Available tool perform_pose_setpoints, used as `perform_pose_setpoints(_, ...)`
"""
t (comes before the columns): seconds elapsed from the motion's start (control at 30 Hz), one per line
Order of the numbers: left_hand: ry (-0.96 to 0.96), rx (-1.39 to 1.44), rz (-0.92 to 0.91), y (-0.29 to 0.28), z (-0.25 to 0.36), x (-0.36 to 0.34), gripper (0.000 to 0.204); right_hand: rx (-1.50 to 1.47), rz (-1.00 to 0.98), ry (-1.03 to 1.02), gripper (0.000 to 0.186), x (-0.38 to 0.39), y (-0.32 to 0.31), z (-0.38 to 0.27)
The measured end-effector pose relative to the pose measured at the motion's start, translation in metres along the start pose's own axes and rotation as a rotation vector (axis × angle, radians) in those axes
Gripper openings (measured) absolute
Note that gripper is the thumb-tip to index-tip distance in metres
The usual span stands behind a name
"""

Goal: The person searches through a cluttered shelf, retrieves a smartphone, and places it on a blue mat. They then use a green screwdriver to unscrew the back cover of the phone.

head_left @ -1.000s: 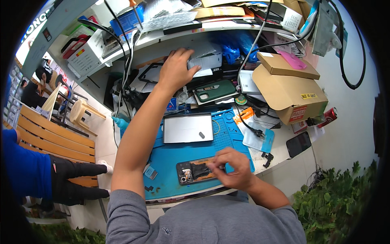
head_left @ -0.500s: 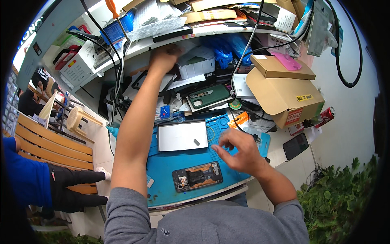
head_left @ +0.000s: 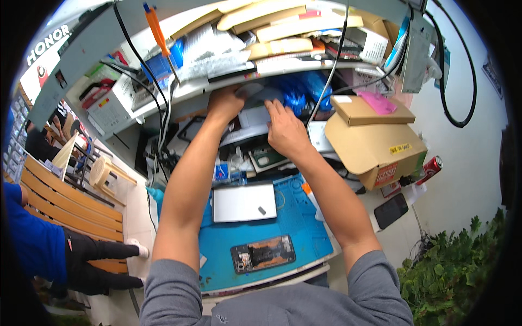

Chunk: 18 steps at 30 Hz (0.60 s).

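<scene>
Under the shelf, my left hand [head_left: 225, 104] reaches to the back of the bench with its fingers curled. A pale, see-through plastic piece [head_left: 250, 90] lies at its fingertips; what the fingers grip is partly hidden. My right hand [head_left: 287, 130] is beside the white box [head_left: 254, 117], its fingers stretched forward and apart at the box's right end. Between my forearms, an opened phone [head_left: 263, 254] with its inner parts bare lies on the blue mat [head_left: 223, 236]. Behind it sits a shallow white tray [head_left: 239, 204] with a small dark piece [head_left: 262, 210] in it.
Blue plastic bags [head_left: 296, 95] fill the shelf space right of my hands. A cardboard box [head_left: 370, 144] stands at the right, near a dark phone [head_left: 391, 211] and a red can [head_left: 433, 166]. Cables [head_left: 161, 103] hang at the left. A person in blue [head_left: 38, 239] is far left.
My right hand has moved forward from above the mat to the white box under the shelf. My left hand stays at the back. The view has tilted slightly upward.
</scene>
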<state>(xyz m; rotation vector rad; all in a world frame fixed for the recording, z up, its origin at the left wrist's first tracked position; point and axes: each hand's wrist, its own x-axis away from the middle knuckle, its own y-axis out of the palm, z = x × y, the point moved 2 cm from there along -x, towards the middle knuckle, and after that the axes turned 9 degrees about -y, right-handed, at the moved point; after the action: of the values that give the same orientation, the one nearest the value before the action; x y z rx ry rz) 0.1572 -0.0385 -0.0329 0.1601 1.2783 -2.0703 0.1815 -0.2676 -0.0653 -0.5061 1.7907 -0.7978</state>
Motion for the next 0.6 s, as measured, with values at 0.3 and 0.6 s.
perform_pose_setpoints(0.3, -0.361, -0.174, 0.099, -0.077, -0.024, 0.051, 0.051, 0.037, -0.185, 0.079, 0.039, -0.039, 0.008, 0.031)
perform_pose_setpoints(0.6, 0.096, -0.073, -0.294, -0.055, 0.027, 0.053, 0.058, 0.049, -0.457, 0.201, 0.034, -0.068, -0.014, 0.031)
